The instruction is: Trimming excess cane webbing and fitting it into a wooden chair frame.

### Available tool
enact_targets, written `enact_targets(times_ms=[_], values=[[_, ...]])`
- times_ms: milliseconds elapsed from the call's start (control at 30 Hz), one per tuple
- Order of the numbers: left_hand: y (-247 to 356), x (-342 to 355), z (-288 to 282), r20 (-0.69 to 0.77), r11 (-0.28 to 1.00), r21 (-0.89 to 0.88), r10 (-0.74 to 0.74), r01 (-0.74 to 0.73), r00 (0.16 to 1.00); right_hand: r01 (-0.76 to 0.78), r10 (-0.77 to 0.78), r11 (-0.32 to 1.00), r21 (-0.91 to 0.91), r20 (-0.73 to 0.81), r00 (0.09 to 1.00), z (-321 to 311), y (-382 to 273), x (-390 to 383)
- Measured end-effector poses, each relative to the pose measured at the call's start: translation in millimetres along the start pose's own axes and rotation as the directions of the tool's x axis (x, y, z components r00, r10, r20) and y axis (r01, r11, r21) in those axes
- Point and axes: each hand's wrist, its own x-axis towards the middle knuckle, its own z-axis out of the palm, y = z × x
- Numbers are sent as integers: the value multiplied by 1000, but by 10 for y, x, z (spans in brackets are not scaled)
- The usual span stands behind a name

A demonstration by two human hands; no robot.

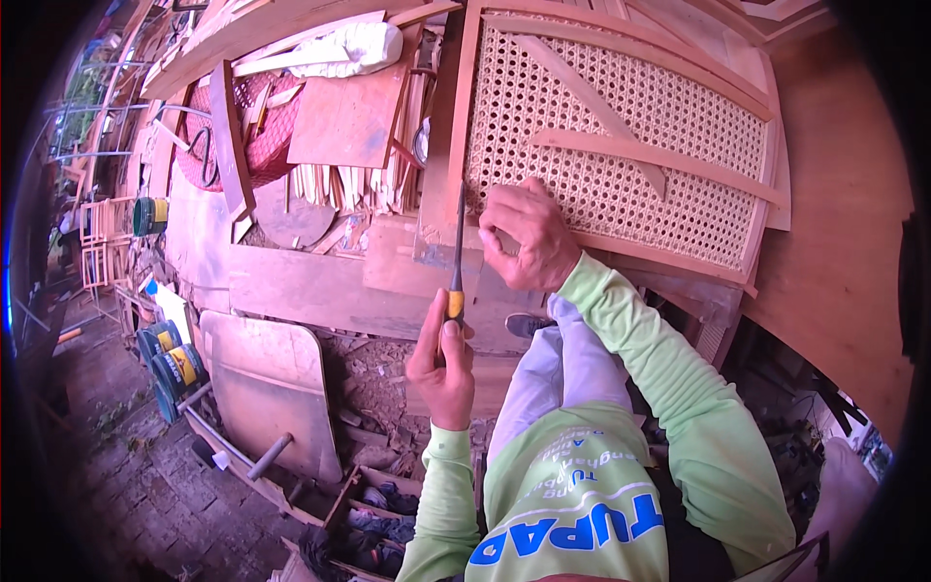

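Note:
A screwdriver with a yellow and black handle is held upright in my left hand, the fingers closed round the handle. Its long thin shaft points away from me, and the tip reaches the near left corner of a wooden frame. Woven cane webbing fills this frame. My right hand rests at the frame's near edge beside the shaft, fingers curled and pressed together; whatever they hold, if anything, is hidden. Two loose wooden strips lie crossed over the cane.
Left of the frame lie a thin wood panel, a red mesh basket and a white wrapped bundle. Several cut wood strips stand under the panel. A rounded board leans beside green cans. A large brown sheet stands at right.

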Motion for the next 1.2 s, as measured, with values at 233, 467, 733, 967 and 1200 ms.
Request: enact_targets(times_ms=[233, 467, 733, 967, 1200], values=[[-104, -7, -130, 16, 1000, 19, 20, -21, 1000, 14, -14, 999, -51, 5, 1000, 16, 21, 14], [-33, -40, -8, 1, 998, 53, 46, -46, 999, 30, -31, 999, -22, -29, 999, 52, 34, -10], [29, -178, -10, -41, 992, 122, 47, -42, 998, 34, -34, 999, -16, -30, 999, 43, 59, -1], [51, -312, -348, -71, 997, -67, -53, 49, 996, 21, -21, 999, -48, -5, 1000, 54, 33, -26], [125, -176, -324, 30, 997, -54, -62, 63, 998, 17, -14, 996, -86, 35, 999, 45, -30, 12]])
